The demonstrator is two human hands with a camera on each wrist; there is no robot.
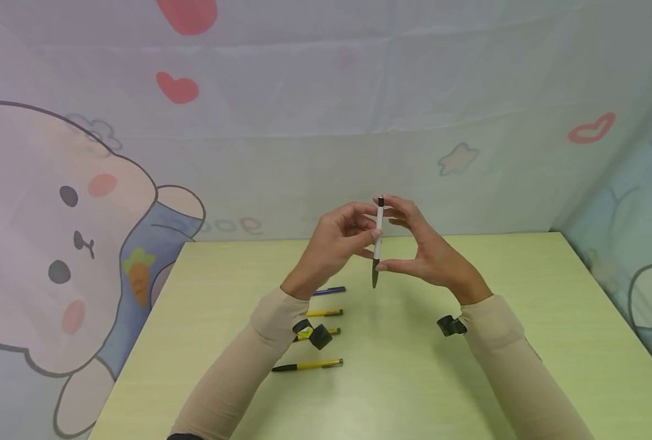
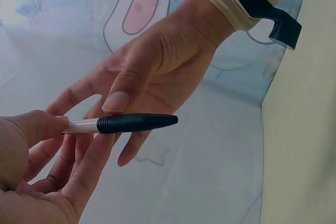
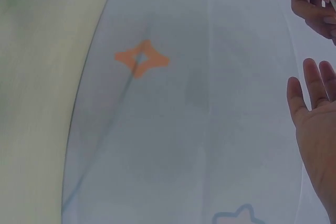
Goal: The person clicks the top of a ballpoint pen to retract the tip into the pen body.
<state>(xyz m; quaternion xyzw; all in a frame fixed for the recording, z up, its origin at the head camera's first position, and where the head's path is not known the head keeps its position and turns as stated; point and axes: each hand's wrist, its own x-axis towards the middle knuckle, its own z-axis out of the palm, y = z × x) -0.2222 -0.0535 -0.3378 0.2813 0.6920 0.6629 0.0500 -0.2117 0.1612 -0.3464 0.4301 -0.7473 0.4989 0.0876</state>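
Observation:
A white pen with a black grip (image 1: pixel 377 249) is held up above the table, nearly upright with its tip down. My left hand (image 1: pixel 336 238) pinches its white barrel between thumb and fingers. My right hand (image 1: pixel 435 256) makes a wide C around the pen, thumb by the black grip and fingers by the top end; whether they touch it is unclear. In the left wrist view the right thumb lies just over the black grip (image 2: pixel 137 123). The right wrist view shows the right hand (image 3: pixel 320 129) with straight fingers, below the left hand (image 3: pixel 310 3).
On the light yellow-green table (image 1: pixel 523 342) lie a blue pen (image 1: pixel 331 291) and three yellow pens (image 1: pixel 320 364), in a column partly hidden by the left forearm. A printed cloth (image 1: pixel 315 110) hangs behind the table and along its sides.

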